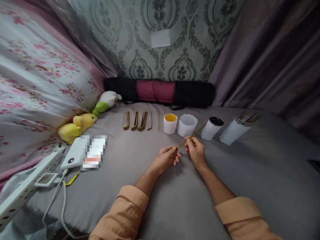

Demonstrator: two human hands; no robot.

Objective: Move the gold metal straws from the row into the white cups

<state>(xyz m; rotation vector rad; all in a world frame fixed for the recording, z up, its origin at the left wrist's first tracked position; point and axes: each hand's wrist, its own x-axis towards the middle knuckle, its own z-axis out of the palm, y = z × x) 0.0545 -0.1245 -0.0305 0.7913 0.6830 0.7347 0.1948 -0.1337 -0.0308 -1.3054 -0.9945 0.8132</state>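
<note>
Between my two hands runs a thin gold-coloured stick (182,144), slanting up to the right past the fingers. My left hand (168,156) pinches its near end with thumb and fingertips. Farther along, my right hand (196,151) pinches the same stick. Beyond the hands stand a white-wrapped cup with a yellow inside (170,126), a plain white cup (187,126) and a white-wrapped can with a dark top (212,130). To the right, a taller white container (232,132) leans and holds several brownish sticks (252,118). Several bent gold-brown sticks (142,121) lie in bundles at left, beside one single stick (150,121).
A black and maroon roll (155,91) lies along the patterned wall. At left are plush toys (78,126), a white power bank (75,153), a power strip (30,186) and cables (63,196). Curtains hang on both sides. Grey cloth (180,206) covers the surface.
</note>
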